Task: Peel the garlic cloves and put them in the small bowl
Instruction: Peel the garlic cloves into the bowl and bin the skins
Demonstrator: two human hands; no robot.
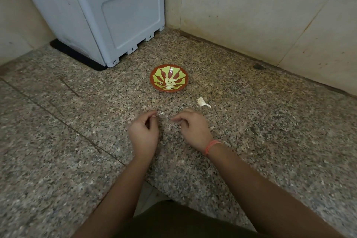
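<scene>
The clove [161, 113] I am working on is a tiny white bit right at the tips of my left hand [144, 133]. My finger and thumb are curled in close, and I think they pinch it. It is low over the counter [77, 121], in the gap between my two hands.

My right hand [191, 127] is just beside it, fingers curled too. The tips are blurry, so I cannot tell if they hold a bit of skin or nothing at all. There is an orange band [212, 145] on that wrist.

The bowl [181, 75] is a little way past my hands. It is red and green, and a small heap of peeled cloves [170, 84] lies in the middle of it. To the right of the bowl, apart from it, a white garlic chunk [202, 102] lies on the counter, not yet taken apart.

So I think I am at the peeling step, or just done with this clove. Next I should check that no skin is left on it. Then I reach forward with my left hand and drop it in the bowl. It is small and slippery, so I must pinch it softly and not fling it.

A big grey box [108, 15] stands in the far corner.
</scene>
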